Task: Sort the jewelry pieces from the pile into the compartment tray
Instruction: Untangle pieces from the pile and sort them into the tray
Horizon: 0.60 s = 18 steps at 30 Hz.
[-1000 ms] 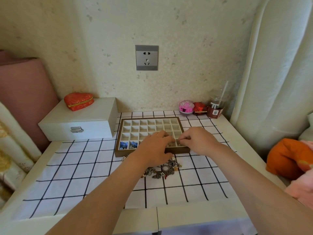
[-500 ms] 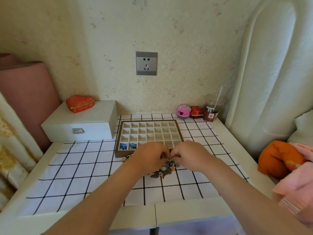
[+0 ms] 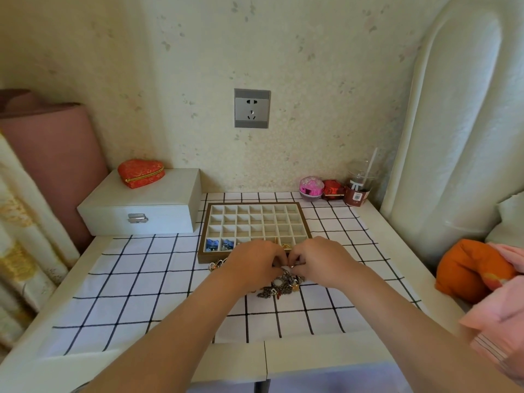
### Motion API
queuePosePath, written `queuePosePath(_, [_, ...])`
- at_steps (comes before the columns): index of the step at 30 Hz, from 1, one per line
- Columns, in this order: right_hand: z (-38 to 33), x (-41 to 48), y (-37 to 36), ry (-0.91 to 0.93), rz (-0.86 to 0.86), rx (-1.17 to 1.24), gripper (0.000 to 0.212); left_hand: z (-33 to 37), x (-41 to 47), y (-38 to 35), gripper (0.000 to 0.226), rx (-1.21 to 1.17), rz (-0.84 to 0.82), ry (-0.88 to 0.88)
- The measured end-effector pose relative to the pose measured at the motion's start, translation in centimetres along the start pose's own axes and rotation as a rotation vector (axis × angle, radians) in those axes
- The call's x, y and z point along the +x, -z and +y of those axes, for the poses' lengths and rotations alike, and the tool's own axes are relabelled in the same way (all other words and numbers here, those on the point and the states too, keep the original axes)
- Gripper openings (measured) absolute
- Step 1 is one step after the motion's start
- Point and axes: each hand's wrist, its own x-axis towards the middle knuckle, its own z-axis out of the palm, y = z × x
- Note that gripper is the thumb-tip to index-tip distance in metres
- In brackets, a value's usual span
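The wooden compartment tray (image 3: 255, 219) with cream cells sits at the back of the checked cloth. Its front-left cells hold two blue pieces (image 3: 220, 244), and a gold piece (image 3: 285, 246) shows in a front cell. Just in front of the tray lies the jewelry pile (image 3: 280, 287), a tangle of silver and dark pieces. My left hand (image 3: 252, 265) and my right hand (image 3: 320, 260) meet above the pile with curled fingers. Together they pinch a small piece (image 3: 292, 266) between the fingertips. A few loose pieces (image 3: 217, 264) lie left of my left hand.
A white latched box (image 3: 141, 208) with a red heart-shaped pouch (image 3: 141, 173) stands at the back left. A pink pot (image 3: 311, 188), a red box (image 3: 333, 190) and a plastic cup with a straw (image 3: 358, 184) stand at the back right. Orange and pink cloth (image 3: 476, 273) lies right.
Both hands drew back from the tray's front row to the pile just in front of it, and stay together there, fingertips pinching a small piece.
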Motion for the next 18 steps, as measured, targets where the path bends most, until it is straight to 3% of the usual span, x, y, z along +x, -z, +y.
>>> queuePosePath(5, [0.0,0.1,0.0,-0.044,0.000,0.141,0.010,-0.1,0.1,0.1,0.022,-0.101,0.050,0.020])
queuePosePath(12, [0.4,-0.1,2.0,-0.210,0.178,0.811,0.010,1.5,1.0,1.2,0.011,-0.735,0.257,0.201])
queuePosePath(18, [0.5,0.1,2.8,-0.281,0.241,0.993,0.010,2.7,1.7,1.6,0.010,-1.043,0.292,0.323])
